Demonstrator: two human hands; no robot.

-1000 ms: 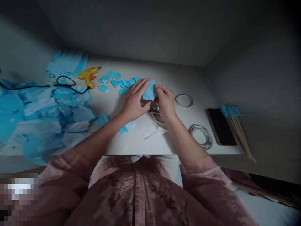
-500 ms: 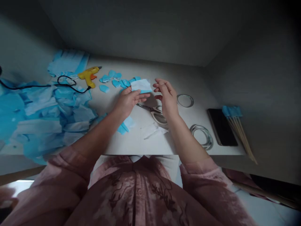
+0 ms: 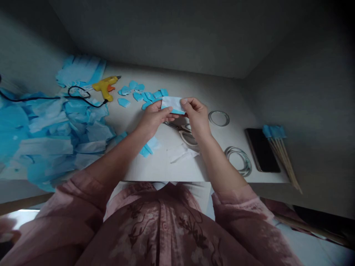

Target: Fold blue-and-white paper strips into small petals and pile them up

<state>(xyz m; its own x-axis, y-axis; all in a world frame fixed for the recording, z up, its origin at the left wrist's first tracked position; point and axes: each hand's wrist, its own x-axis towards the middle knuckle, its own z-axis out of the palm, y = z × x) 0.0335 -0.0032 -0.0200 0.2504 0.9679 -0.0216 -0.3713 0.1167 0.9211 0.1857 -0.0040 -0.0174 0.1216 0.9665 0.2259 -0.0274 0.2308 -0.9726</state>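
Left hand (image 3: 152,116) and right hand (image 3: 199,116) pinch a cloth piece (image 3: 172,103) above the table (image 3: 155,171), between its front and back edges, where a slack grip could drop it onto the scissors (image 3: 183,135).

White bench (image 3: 159,170), heap of crumpled blue and white sheets (image 3: 55,127) at left, stack of blue sheets (image 3: 83,70) behind, yellow glue gun (image 3: 105,88), small cut blue pieces (image 3: 148,96), scissors (image 3: 177,128), white scraps (image 3: 183,155), ring (image 3: 219,125) and coil (image 3: 247,164) toward the right, black phone (image 3: 262,149), blue-tipped sticks (image 3: 282,157) overhanging front edge
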